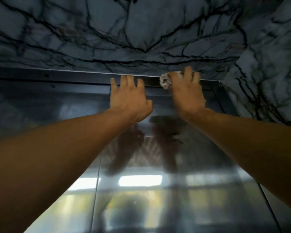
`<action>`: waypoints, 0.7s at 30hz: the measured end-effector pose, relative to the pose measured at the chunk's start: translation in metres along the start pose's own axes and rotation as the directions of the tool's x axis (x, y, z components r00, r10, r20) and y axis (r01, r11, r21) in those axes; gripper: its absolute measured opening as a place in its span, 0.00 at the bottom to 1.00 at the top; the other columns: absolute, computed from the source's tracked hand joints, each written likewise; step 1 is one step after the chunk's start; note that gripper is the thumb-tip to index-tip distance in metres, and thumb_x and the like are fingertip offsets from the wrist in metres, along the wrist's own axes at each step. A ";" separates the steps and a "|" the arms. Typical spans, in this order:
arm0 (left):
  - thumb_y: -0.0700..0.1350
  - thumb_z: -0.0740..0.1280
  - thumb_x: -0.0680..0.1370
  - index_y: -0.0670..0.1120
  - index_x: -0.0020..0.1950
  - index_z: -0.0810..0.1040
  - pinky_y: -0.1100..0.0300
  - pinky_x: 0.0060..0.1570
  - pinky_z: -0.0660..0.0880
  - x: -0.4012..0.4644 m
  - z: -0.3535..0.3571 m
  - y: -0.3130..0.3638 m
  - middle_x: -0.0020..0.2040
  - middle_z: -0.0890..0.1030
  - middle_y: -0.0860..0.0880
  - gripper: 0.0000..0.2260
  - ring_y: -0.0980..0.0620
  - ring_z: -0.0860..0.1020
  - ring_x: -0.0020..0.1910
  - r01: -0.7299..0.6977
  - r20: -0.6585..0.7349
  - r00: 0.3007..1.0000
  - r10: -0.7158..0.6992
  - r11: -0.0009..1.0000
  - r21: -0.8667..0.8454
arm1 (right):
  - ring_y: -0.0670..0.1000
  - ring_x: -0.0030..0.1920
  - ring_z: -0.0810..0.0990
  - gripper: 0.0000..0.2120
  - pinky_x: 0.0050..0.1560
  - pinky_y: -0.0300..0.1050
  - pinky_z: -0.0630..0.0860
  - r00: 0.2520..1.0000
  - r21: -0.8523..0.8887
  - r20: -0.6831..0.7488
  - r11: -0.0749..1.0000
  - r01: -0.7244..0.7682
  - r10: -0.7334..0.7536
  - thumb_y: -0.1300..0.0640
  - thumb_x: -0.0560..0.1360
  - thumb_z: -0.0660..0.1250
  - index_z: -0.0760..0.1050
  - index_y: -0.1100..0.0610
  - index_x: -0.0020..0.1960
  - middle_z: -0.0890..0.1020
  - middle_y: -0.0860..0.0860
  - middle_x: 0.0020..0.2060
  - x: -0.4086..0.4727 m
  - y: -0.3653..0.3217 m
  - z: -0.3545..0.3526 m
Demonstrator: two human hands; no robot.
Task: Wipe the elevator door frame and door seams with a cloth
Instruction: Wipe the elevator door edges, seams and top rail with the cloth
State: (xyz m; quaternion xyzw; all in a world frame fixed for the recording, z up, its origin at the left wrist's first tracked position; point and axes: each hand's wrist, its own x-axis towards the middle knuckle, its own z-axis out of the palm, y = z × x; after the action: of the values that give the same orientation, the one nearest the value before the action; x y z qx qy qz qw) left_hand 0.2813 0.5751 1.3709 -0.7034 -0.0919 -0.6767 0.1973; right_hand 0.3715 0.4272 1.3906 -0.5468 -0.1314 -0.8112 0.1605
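Observation:
I look up at the top of a steel elevator door (158,165). Its dark metal top frame (57,76) runs across the view below grey veined marble. My right hand (186,93) presses a bunched pale cloth (165,81) against the top frame, near its right corner. My left hand (128,96) lies flat with fingers spread, its fingertips on the frame just left of the cloth and holding nothing. The seam (97,165) between the door panels runs down at lower left.
Grey marble with dark veins (141,31) covers the wall above the frame and the side wall (267,73) at right. The right door jamb (233,106) slants down along the right edge. The shiny door mirrors both arms and bright lights.

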 end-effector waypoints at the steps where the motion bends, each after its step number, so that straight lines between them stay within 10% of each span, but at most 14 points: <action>1: 0.60 0.56 0.78 0.43 0.79 0.56 0.34 0.76 0.47 -0.004 -0.010 -0.010 0.78 0.58 0.36 0.34 0.38 0.52 0.79 0.012 0.014 1.000 -0.012 1.000 -0.010 | 0.65 0.61 0.67 0.19 0.53 0.60 0.76 1.000 -0.010 0.009 1.000 0.000 0.000 0.62 0.78 0.64 0.68 0.54 0.68 0.65 0.62 0.65 0.004 -0.011 -0.012; 21: 0.61 0.57 0.78 0.45 0.79 0.56 0.36 0.75 0.53 -0.088 -0.177 -0.134 0.75 0.62 0.37 0.35 0.39 0.58 0.76 0.043 0.173 0.984 -0.048 0.998 0.036 | 0.64 0.57 0.67 0.18 0.48 0.60 0.78 0.937 0.017 0.295 0.981 0.193 -0.190 0.64 0.76 0.67 0.66 0.57 0.64 0.63 0.61 0.61 0.035 -0.127 -0.205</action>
State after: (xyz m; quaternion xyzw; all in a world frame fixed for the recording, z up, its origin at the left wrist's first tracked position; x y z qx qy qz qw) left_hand 0.0605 0.6375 1.3052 -0.7542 -0.1358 -0.6154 0.1844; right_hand 0.1344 0.4597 1.3425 -0.6473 -0.2016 -0.7330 0.0562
